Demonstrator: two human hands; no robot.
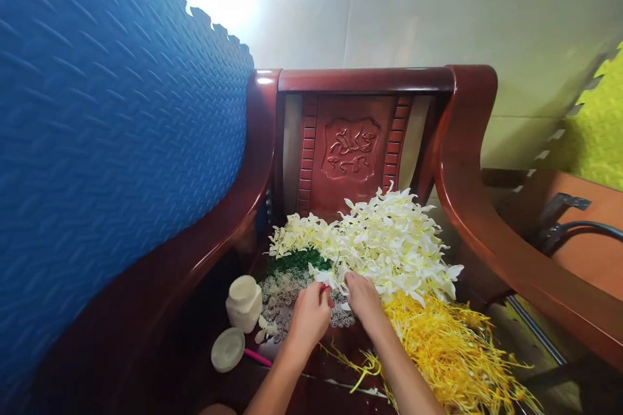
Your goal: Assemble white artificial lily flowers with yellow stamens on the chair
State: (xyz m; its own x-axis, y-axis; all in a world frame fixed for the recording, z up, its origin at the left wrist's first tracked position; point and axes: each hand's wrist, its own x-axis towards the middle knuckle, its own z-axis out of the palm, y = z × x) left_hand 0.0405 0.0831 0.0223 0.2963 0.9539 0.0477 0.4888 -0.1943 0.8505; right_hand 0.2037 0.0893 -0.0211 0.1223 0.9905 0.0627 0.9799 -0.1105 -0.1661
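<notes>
My left hand (311, 314) is closed in front of the flower pile, with a small bit of pink showing at its fingertips; what it belongs to is not clear. My right hand (363, 298) is closed at the fingertips, touching white petals. Between the two hands is a white artificial flower (325, 277). Behind them rises a heap of white artificial flowers (389, 233). Beneath lie many small clear plastic rings (285, 292) and a patch of dark green pieces (299, 261). Yellow thread-like stamens (442, 350) are heaped beside my right forearm.
A whitish jar (244, 303) stands left, with a round lid (228, 350) and a pink stick (257, 358) near it. Everything rests on a dark red wooden chair (365, 80) with high curved arms. A blue foam mat (121, 97) stands upright at left.
</notes>
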